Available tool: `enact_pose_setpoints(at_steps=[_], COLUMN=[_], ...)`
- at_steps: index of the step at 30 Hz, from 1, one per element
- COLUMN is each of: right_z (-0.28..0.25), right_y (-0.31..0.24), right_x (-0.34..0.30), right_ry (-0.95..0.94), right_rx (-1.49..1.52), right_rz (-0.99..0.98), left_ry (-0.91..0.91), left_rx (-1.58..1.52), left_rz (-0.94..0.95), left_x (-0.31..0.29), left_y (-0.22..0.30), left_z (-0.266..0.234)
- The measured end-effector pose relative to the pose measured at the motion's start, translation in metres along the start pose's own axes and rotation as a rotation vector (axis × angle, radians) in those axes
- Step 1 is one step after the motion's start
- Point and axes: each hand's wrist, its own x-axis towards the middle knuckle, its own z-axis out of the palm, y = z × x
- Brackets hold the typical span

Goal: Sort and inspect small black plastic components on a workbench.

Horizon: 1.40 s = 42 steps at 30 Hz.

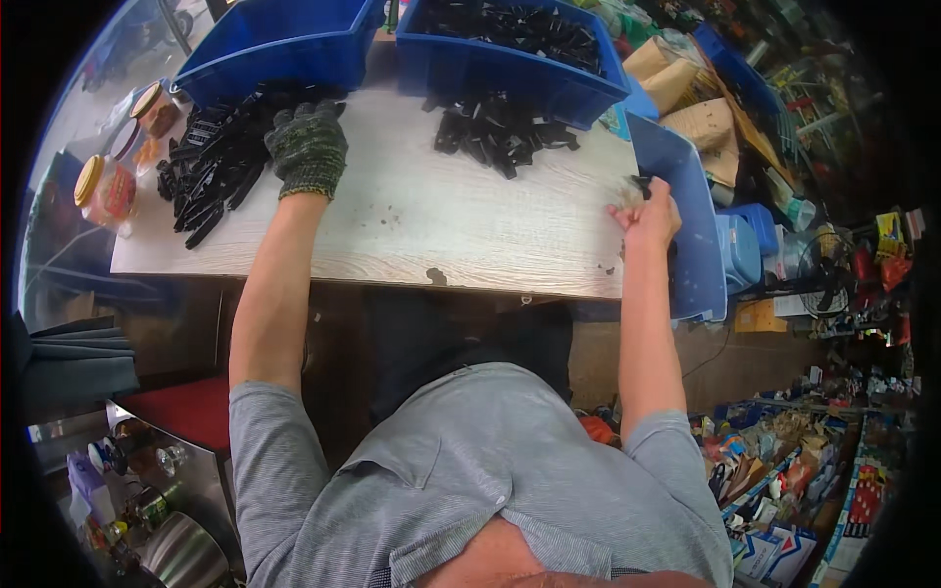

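My left hand (309, 152), in a dark knitted work glove, rests at the right side of a heap of black plastic strips (211, 162). Its fingers look curled over the strips, and the fingertips are hidden. At the table's right edge my bare right hand (649, 218) is closed, with a small black plastic piece (642, 183) showing at its fingers. A pale blur lies beside that piece. Just right of this hand stands a light blue bin (698, 255). A second pile of black pieces (495, 134) lies on the table between my hands, farther away.
On the pale wooden table (441, 220) stand a blue crate (284, 59) and another blue crate (510, 73) filled with black pieces. Jars with yellow lids (105, 191) line the left edge. Brown paper packages (701, 122) and crowded shelves (784, 461) are on the right.
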Motion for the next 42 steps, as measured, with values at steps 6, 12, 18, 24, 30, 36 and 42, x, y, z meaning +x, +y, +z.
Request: enact_pose_setpoints(at_steps=[6,12,18,24,30,36,42], right_z=[0.037,0.069,0.082,0.082,0.069,0.057,0.048], right_y=[0.018,0.025,0.026,0.031,0.027,0.028,0.035], right_x=[-0.035,-0.058,-0.059,-0.058,-0.061,-0.077,-0.079], right_ry=[-0.262,-0.527,-0.59,-0.565,-0.631,-0.785,-0.886], right_rx=[-0.245,-0.554,-0.864,-0.903,-0.647,-0.438,-0.246], right_rz=[0.135,0.117,-0.016,-0.096,0.079,0.266,0.248], left_ry=[-0.17,-0.287,-0.19,0.047,-0.035,-0.015,-0.334], left_rx=[-0.098,-0.198,-0.487,-0.757,-1.358,-1.351,-1.593], left_rz=[0.169,0.156,0.088,0.126,0.052,0.272,0.151], left_x=[-0.009,-0.027,-0.052,-0.079,-0.101,-0.094,-0.098], left_y=[0.02,0.046,0.062,0.071,0.113,0.135,0.13], left_z=[-0.008,-0.047,-0.047,-0.047,-0.052,-0.049,-0.055])
